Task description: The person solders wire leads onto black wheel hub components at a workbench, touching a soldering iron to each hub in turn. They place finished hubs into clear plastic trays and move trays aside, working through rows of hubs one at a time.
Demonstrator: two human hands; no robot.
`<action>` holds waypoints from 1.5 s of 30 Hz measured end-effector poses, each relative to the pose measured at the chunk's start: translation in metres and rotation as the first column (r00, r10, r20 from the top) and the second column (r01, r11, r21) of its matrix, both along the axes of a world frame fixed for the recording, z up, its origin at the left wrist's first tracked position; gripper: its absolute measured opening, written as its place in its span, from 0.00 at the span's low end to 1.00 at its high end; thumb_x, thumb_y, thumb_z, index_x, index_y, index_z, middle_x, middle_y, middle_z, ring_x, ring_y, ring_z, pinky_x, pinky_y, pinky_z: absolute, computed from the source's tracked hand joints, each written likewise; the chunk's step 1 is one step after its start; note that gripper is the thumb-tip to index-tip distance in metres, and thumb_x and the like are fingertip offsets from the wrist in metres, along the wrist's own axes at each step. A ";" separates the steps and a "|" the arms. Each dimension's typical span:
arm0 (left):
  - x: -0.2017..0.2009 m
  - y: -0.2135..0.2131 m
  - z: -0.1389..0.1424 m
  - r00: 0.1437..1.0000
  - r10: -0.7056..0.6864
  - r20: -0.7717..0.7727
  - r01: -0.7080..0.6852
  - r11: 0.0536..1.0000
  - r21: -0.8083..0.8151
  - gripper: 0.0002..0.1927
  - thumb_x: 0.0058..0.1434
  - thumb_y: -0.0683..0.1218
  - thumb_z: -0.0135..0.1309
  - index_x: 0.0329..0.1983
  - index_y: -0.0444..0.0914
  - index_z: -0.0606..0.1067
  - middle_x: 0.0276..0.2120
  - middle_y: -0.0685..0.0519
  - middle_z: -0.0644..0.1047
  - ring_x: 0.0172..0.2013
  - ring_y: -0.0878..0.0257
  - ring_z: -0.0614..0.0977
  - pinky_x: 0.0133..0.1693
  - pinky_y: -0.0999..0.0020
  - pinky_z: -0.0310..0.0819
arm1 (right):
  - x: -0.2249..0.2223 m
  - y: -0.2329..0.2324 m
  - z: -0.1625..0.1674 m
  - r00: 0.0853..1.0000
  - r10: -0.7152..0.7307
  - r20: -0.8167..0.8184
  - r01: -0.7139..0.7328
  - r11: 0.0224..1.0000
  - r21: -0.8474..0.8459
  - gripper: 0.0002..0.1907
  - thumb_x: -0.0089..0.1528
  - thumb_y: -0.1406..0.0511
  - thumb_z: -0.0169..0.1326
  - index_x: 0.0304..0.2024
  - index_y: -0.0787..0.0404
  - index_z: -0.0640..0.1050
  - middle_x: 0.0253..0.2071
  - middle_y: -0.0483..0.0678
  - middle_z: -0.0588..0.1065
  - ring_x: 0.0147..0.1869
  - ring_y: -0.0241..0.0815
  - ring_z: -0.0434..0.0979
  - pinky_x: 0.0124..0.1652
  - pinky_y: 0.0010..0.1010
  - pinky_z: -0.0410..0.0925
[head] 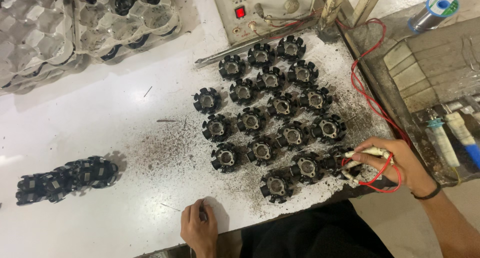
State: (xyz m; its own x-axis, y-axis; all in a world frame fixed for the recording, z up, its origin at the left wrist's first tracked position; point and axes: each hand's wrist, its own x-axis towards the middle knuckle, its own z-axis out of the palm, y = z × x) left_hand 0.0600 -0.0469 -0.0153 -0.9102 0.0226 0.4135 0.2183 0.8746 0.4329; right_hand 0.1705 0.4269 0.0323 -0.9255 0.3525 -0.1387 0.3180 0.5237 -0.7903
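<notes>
Several black round stator cores [270, 117] with metal centres lie in rows on the white table [100, 118]. My right hand [395, 163] grips white probes with red wires [372, 175] and touches them to a core [336, 159] at the near right of the group. My left hand [198, 229] rests at the table's front edge with fingers curled around a thin metal wire [202, 208]. A stack of the same cores [65, 179] lies on its side at the near left.
Clear plastic trays [100, 18], some holding cores, stand at the back left. A white tester box [265, 8] with a red display sits at the back, a metal rod [240, 50] before it. A solder spool [434, 10] and tools lie on the right bench. Dark debris dusts the table.
</notes>
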 end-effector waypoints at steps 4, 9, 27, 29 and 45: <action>0.000 0.001 0.003 0.998 0.018 0.054 -0.019 1.000 0.016 0.05 0.59 0.42 0.61 0.37 0.36 0.82 0.28 0.52 0.78 0.28 0.59 0.78 0.30 0.64 0.73 | -0.009 -0.006 0.016 0.999 0.008 0.054 -0.010 0.999 0.047 0.12 0.54 0.62 0.67 0.38 0.59 0.85 0.32 0.46 0.85 0.35 0.36 0.84 0.36 0.30 0.73; 0.001 0.002 0.005 0.998 0.021 0.066 -0.021 1.000 -0.002 0.05 0.62 0.43 0.62 0.38 0.36 0.82 0.28 0.52 0.77 0.27 0.60 0.78 0.30 0.64 0.72 | -0.010 -0.003 0.050 0.975 0.077 -0.208 -0.092 0.994 -0.064 0.11 0.57 0.64 0.65 0.41 0.61 0.83 0.35 0.47 0.83 0.38 0.33 0.82 0.37 0.26 0.73; -0.002 0.005 0.005 0.999 0.043 0.016 -0.043 0.999 0.015 0.04 0.59 0.44 0.62 0.35 0.38 0.81 0.28 0.53 0.77 0.27 0.59 0.79 0.30 0.64 0.73 | -0.078 0.010 0.024 0.918 0.241 -0.316 -0.219 0.970 0.105 0.07 0.61 0.66 0.63 0.40 0.63 0.81 0.35 0.47 0.81 0.40 0.35 0.83 0.41 0.27 0.71; 0.000 0.004 0.004 0.998 0.034 0.044 -0.034 0.999 0.017 0.04 0.61 0.43 0.62 0.36 0.38 0.82 0.28 0.53 0.77 0.26 0.59 0.78 0.31 0.64 0.73 | -0.082 0.017 0.029 0.938 0.267 -0.219 -0.239 0.960 0.147 0.08 0.60 0.66 0.63 0.39 0.63 0.81 0.34 0.47 0.81 0.38 0.36 0.84 0.38 0.28 0.71; -0.005 0.005 0.000 0.996 0.068 0.056 -0.070 0.997 0.039 0.04 0.58 0.45 0.62 0.34 0.39 0.82 0.27 0.54 0.78 0.26 0.60 0.79 0.30 0.65 0.75 | -0.151 0.037 -0.009 0.921 0.124 -0.369 -0.100 0.992 0.082 0.11 0.61 0.62 0.66 0.40 0.63 0.82 0.32 0.46 0.79 0.36 0.32 0.75 0.37 0.25 0.68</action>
State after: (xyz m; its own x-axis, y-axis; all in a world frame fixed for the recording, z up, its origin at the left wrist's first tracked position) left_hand 0.0555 -0.0423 -0.0154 -0.9304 -0.0572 0.3621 0.1329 0.8679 0.4786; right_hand 0.0198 0.4637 0.0231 -0.9399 0.2405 0.2423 -0.0571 0.5891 -0.8061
